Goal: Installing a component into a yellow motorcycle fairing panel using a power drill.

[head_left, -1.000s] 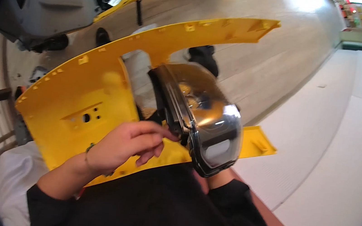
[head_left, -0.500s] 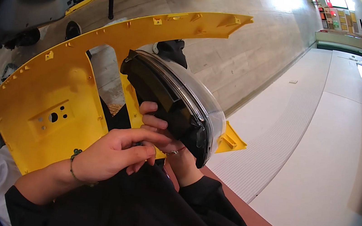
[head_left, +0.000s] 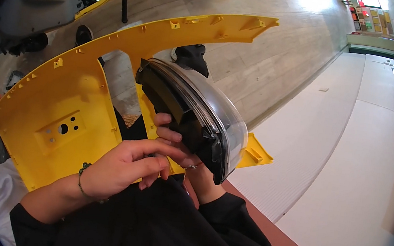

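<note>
Overall, around the work: yellow panel below and behind, grey-and-yellow bodywork at upper left, white partly ribbed surface at right. In the way: loosely curled left hand, forefinger extended, in front of part of right hand; cannot tell whether touching it or holding anything small. Gripped in right hand from the dark rear side, above the panel: lamp, clear cover toward upper right, long axis slanted from upper left to lower right.
</note>
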`<action>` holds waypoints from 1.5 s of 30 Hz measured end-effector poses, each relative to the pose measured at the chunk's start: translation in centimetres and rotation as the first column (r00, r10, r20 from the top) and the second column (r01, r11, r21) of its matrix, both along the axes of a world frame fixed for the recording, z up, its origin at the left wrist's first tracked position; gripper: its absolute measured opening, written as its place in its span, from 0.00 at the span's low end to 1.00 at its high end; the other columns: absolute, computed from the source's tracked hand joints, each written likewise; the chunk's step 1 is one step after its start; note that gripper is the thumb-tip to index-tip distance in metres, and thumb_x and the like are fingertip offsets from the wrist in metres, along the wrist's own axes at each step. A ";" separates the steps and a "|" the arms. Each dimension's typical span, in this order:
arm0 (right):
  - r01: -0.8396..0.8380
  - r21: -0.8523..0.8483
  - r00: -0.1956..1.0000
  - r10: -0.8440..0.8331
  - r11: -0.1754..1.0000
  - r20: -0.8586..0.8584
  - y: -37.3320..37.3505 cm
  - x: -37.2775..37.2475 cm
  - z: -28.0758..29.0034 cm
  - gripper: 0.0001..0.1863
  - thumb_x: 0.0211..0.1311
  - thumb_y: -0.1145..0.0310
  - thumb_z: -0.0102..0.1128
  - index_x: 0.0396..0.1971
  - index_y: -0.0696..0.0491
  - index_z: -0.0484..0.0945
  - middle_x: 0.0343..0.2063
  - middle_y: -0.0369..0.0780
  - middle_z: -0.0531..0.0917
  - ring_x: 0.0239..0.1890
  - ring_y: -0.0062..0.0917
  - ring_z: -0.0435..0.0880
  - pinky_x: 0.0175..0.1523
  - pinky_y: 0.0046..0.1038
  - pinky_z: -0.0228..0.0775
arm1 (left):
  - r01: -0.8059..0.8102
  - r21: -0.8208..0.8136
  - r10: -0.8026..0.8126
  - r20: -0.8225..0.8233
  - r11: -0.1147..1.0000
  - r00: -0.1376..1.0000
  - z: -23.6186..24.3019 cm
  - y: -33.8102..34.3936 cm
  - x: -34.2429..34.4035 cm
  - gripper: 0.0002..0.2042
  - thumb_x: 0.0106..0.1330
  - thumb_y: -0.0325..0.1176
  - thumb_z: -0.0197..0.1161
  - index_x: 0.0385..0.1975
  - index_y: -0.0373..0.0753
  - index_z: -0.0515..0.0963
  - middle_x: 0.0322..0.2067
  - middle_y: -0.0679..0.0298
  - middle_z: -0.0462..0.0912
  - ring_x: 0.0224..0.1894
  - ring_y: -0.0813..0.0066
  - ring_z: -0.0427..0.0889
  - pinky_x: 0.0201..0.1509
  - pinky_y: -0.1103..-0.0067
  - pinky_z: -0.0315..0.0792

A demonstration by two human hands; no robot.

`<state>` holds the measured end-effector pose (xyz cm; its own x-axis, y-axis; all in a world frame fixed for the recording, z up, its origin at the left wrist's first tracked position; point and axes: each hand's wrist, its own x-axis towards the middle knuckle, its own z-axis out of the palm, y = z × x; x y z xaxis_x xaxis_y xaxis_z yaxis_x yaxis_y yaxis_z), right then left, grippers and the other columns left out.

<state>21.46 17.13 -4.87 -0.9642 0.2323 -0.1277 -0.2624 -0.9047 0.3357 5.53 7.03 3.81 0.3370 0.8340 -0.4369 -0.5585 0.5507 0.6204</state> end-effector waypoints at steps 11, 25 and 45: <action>-0.037 0.416 0.903 -0.148 0.909 0.402 -1.9 0.0 1.0 0.26 0.62 0.56 0.53 0.55 0.55 0.65 0.42 0.44 0.74 0.39 0.26 0.75 0.40 0.24 0.68 | -0.288 -0.219 0.298 0.015 0.932 0.954 -1.7 -3.8 -3.0 0.15 0.68 0.33 0.46 0.48 0.31 0.72 0.28 0.67 0.74 0.24 0.85 0.70 0.29 0.88 0.65; -0.406 0.576 0.712 -0.149 0.710 0.686 -3.1 -2.3 0.8 0.31 0.62 0.48 0.49 0.55 0.57 0.65 0.45 0.41 0.77 0.46 0.24 0.77 0.54 0.26 0.68 | -0.572 -0.214 0.536 -0.206 0.791 0.819 -4.5 -8.0 -5.8 0.11 0.66 0.32 0.45 0.35 0.31 0.73 0.23 0.67 0.68 0.23 0.81 0.68 0.25 0.84 0.63; -0.653 0.750 0.685 -0.503 -0.105 0.526 -3.8 -5.6 4.6 0.54 0.45 0.58 0.71 0.64 0.63 0.43 0.56 0.56 0.64 0.57 0.43 0.68 0.61 0.33 0.60 | -0.469 0.016 0.435 -0.403 0.883 0.805 -4.7 -7.6 -5.5 0.24 0.65 0.49 0.55 0.50 0.34 0.69 0.34 0.70 0.74 0.34 0.86 0.71 0.37 0.88 0.66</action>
